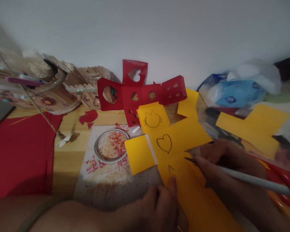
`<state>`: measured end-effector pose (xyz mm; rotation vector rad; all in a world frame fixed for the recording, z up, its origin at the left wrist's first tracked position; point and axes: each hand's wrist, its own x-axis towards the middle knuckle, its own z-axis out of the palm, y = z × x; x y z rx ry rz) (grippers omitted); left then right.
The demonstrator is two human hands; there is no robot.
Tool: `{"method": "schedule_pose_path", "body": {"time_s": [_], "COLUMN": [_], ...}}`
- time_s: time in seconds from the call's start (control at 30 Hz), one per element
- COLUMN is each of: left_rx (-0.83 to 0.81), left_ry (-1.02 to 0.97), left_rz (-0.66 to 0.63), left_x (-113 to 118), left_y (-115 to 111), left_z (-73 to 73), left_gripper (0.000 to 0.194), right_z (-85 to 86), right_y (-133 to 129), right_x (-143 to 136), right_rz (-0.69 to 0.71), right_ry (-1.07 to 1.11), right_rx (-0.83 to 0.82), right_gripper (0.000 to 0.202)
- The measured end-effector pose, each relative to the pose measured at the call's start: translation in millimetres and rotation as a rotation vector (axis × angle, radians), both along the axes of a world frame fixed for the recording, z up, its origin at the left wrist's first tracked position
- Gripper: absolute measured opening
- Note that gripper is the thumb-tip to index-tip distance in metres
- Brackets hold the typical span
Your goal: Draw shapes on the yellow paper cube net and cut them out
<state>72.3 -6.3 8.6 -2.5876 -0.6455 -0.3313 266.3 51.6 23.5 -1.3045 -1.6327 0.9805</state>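
A yellow paper cutout [181, 135] lies across the middle, with a drawn cat head, a heart and a small angled mark. My right hand [229, 170] is closed around a white pen [253, 178], its dark tip over the paper right of the mark. My left hand [161, 206] rests on the paper's lower left, index finger stretched out just below the mark and the other fingers curled. A yellow square flap [139, 154] with a white strip sticks out to the left.
Behind stands a red cutout [142, 91] with shaped holes. Decorated wooden holders [54, 93] are at the back left, above red paper [21, 154]. A grey sheet [96, 190] bears a ring design. Blue packaging [236, 91], yellow scraps [258, 129] and red handles [277, 180] are right.
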Motion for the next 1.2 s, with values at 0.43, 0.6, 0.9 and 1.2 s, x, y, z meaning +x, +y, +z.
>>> {"method": "schedule_pose_path", "body": {"time_s": [0.43, 0.6, 0.9, 1.2], "left_rx": [-0.032, -0.030, -0.014, -0.001], "left_ry": [-0.014, -0.028, 0.030, -0.037], "left_rz": [-0.043, -0.036, -0.033, -0.026], "left_x": [1, 2, -1, 2], "left_y": [3, 1, 1, 0], "left_z": [2.0, -0.5, 1.5, -6.2], "left_gripper": [0.017, 0.016, 0.013, 0.013], "right_z": [3.9, -11.5, -14.6, -19.2], "right_y": [-7, -6, -7, -7], "right_x": [-7, -1, 2, 4], "right_rz": [0.106, 0.149, 0.191, 0.157], "right_ry": [-0.122, -0.235, -0.272, -0.280], "right_rx": [-0.257, -0.070, -0.008, -0.052], "right_gripper": [0.020, 0.025, 0.026, 0.029]}}
